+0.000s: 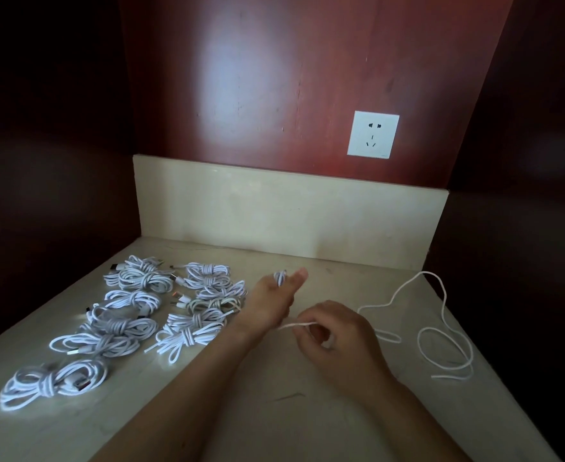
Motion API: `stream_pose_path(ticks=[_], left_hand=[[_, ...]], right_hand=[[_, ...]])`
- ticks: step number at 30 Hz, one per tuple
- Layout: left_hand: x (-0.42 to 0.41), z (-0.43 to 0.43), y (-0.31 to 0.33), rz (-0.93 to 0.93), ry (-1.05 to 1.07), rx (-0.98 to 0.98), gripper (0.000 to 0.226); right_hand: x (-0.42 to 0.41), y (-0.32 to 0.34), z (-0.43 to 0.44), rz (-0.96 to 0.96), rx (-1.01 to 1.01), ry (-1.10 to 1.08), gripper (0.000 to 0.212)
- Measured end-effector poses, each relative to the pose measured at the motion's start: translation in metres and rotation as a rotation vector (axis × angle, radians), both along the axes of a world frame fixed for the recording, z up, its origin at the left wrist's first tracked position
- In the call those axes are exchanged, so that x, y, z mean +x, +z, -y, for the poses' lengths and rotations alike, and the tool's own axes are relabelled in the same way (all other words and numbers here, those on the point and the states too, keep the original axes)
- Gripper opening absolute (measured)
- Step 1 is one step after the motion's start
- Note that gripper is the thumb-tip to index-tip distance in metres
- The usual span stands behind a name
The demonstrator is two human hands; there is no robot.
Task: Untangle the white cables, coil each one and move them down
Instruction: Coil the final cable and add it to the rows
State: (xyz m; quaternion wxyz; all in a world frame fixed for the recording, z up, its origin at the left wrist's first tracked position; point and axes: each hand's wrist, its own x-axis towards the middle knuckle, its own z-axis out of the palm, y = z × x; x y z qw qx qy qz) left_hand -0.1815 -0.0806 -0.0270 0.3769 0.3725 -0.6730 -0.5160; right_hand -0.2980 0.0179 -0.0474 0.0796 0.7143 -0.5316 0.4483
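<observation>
While left grip [272, 303] curls round looped white cable [280, 278], right grip [339, 338] pinching its thin strand

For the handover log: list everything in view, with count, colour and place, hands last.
coiled cables: about eleven bundles, white, in two columns on the counter's left side
loose cable: one, white, trailing over the counter's right side to both hands
socket: one, white, on the wall, right of centre
wall: one, red-brown, behind the counter
counter: one, beige, with a matching upstand
left hand: cable loops wound round its fingers
right hand: pinches the cable strand
</observation>
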Motion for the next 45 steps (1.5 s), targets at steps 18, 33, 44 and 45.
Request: stream_pose_path(ticks=[18,33,44,45], left_hand=[[-0.004,-0.018,0.000,0.164,-0.612,0.289,0.047],[-0.009,0.001,0.004,-0.392,-0.024,0.288,0.047],[-0.006,0.007,0.009,-0.868,-0.086,0.677,0.040],[-0.004,0.010,0.006,-0.869,-0.074,0.669,0.041]], right_hand=[[-0.023,-0.006,0.007,0.411,0.075,-0.143,0.008],[-0.024,-0.010,0.004,0.267,0.141,-0.314,0.007],[-0.016,-0.009,0.002,0.077,0.317,-0.123,0.026],[-0.015,-0.008,0.002,0.055,0.346,-0.103,0.027]])
